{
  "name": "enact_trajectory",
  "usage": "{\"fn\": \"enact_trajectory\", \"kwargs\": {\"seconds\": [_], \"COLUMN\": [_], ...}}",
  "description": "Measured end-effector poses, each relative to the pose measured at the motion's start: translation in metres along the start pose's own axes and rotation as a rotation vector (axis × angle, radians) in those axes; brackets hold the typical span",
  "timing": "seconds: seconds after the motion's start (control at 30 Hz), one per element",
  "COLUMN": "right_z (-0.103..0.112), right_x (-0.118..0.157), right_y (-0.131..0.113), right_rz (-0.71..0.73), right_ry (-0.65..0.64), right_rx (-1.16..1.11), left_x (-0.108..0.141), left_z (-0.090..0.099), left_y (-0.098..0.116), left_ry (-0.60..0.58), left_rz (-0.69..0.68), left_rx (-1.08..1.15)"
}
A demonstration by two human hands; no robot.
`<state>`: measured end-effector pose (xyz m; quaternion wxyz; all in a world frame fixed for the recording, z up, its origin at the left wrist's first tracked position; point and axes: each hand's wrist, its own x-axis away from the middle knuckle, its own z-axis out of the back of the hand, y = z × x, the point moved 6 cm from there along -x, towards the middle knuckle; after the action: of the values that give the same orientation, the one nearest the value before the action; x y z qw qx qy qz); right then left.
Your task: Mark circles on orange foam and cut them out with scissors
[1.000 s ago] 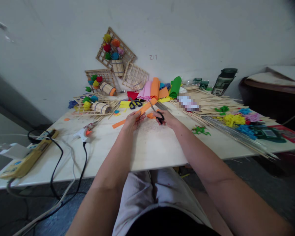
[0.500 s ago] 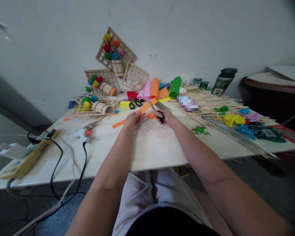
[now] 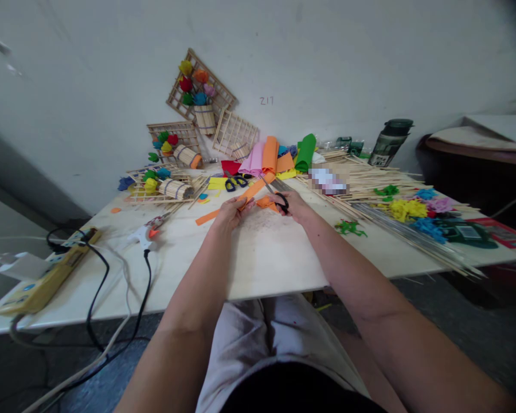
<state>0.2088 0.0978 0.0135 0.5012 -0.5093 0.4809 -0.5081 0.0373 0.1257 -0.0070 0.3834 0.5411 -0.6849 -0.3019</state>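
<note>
While your left hand (image 3: 230, 211) pinches one orange strip (image 3: 234, 202), your right hand (image 3: 293, 206) grips one pair of scissors (image 3: 275, 195).
A second pair of scissors (image 3: 235, 182) lies at 12 o'clock; one glue gun (image 3: 145, 232) at 9.

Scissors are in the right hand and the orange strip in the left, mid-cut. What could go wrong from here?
1. The left hand pinches the orange strip close to the scissors held by the right hand; the blades could nick its fingers.
2. The long strip trails across the table, so it may twist and the cut wander.
3. The glue gun lies near the left forearm with its cord over the edge; an elbow could snag it.
</note>
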Motion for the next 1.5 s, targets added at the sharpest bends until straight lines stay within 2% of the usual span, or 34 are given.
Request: {"fn": "enact_trajectory", "kwargs": {"seconds": [0.4,0.6,0.8,1.5], "right_z": [0.004,0.005,0.005,0.009], "right_x": [-0.002,-0.006,-0.005,-0.006], "right_y": [0.005,0.009,0.010,0.013], "right_rz": [-0.048,-0.051,-0.059,-0.121], "right_ry": [0.053,0.038,0.012,0.021], "right_rx": [0.021,0.014,-0.012,-0.019], "left_x": [-0.006,-0.008,-0.005,-0.001], "left_z": [0.008,0.010,0.006,0.000], "left_y": [0.001,0.001,0.000,-0.003], "left_ry": [0.167,0.171,0.127,0.057], "left_rz": [-0.060,-0.099,-0.113,-0.047], "left_rx": [0.093,0.059,-0.026,-0.128]}}
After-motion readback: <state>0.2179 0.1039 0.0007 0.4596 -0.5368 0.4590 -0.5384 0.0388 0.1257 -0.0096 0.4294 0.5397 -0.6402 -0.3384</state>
